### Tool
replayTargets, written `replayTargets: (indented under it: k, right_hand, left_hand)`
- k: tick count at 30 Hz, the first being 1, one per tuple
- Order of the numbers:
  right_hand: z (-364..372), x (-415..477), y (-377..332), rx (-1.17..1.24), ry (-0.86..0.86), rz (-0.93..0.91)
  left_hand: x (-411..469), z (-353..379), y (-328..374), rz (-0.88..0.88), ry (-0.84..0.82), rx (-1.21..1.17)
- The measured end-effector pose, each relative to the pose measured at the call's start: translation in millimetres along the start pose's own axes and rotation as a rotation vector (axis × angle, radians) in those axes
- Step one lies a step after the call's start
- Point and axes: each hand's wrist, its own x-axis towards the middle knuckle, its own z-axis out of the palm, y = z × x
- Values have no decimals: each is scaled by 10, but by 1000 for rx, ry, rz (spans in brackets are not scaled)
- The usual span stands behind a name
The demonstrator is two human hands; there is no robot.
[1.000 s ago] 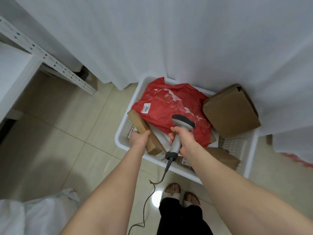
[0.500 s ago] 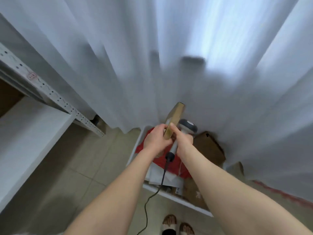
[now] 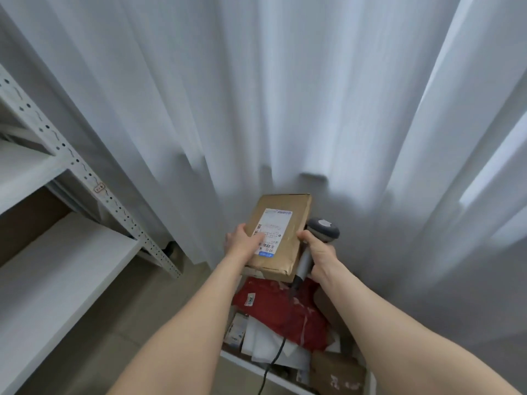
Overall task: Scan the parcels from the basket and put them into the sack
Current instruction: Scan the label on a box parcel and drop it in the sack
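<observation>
Holds the flat brown cardboard parcel (image 3: 278, 232) up by its left edge in the left hand (image 3: 242, 240), thumb lying over part of the white label. Clamps the right hand (image 3: 319, 252) round the grey corded scanner (image 3: 322, 232), touching the parcel's right edge. Likely trouble: thumb masking the barcode, so no read; a one-sided grip slipping, dropping the parcel into the white plastic basket (image 3: 251, 364) below the hands. Sack out of sight.

1 head-worn camera looks forward and downward, close.

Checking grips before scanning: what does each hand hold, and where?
Left hand holds the brown parcel by its left edge; right hand holds the scanner by its handle.
</observation>
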Motion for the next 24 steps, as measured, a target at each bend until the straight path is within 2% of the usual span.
replayTargets:
  k: [2, 4, 10, 14, 18, 24]
  right_hand:
    - [-29, -2, -87, -36, -37, -11]
    - [-37, 22, -183, -56, -76, -17]
    - [-103, 115, -462, -82, -156, 18]
    - [-193, 171, -600, -198, -196, 3]
    - [-260, 175, -737, -268, -254, 2]
    - [-249, 93, -826, -195, -428, 90]
  left_hand:
    - [-31, -102, 16, -152, -120, -138]
    - [-94, -187, 75, -217, -169, -211]
    - [-300, -229, 259, -141, -13, -496]
    - [-410, -213, 369, -70, 72, -493]
    - [-488, -200, 433, -56, 88, -443]
    - [-484, -344, 495, -65, 98, -388]
